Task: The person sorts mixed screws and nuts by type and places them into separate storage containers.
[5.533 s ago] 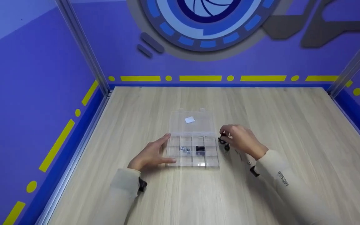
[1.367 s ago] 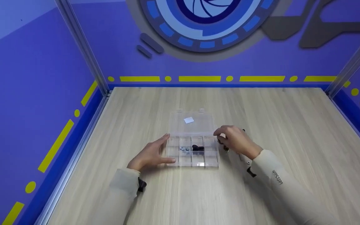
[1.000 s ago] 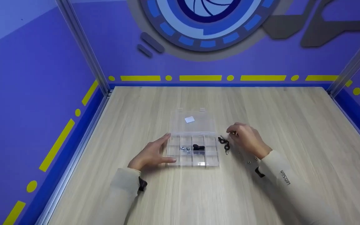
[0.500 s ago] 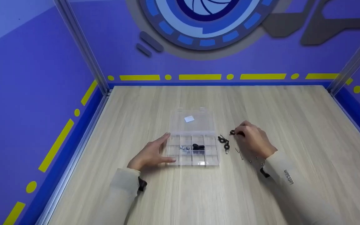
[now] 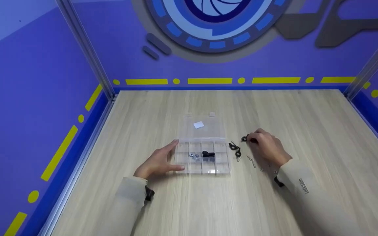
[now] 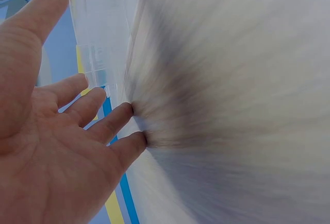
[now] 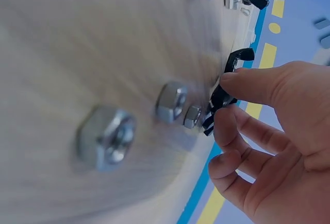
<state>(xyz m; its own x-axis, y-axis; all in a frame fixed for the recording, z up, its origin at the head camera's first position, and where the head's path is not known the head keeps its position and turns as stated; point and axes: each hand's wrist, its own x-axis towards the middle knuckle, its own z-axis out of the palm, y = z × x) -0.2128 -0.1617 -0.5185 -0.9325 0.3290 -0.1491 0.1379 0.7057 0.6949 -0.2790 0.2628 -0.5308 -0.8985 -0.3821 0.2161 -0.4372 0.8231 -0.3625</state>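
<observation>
My left hand (image 5: 156, 164) rests at the left side of a clear compartment box (image 5: 221, 168), fingers and thumb spread along its edge. Its lid (image 5: 208, 131) lies folded back. Inside, one compartment holds black parts (image 5: 208, 154) and another holds small silvery pieces (image 5: 194, 155). To the right of the box my right hand (image 5: 267, 146) pinches a small black fastener with flared ends (image 7: 223, 94), like a wing nut, between thumb and index finger, low over the table. The fingers cover part of it.
More black fasteners (image 5: 234, 146) lie between box and right hand. Thin silver screws (image 5: 251, 161) lie nearer me. Several hex nuts (image 7: 108, 136) sit under the right wrist. Blue-purple walls (image 5: 162, 68) enclose the table (image 5: 143, 111).
Another black part has appeared in the box's compartment since the oldest frame. My right hand has moved right, away from the box, to the outer black fastener. The left hand stays put.
</observation>
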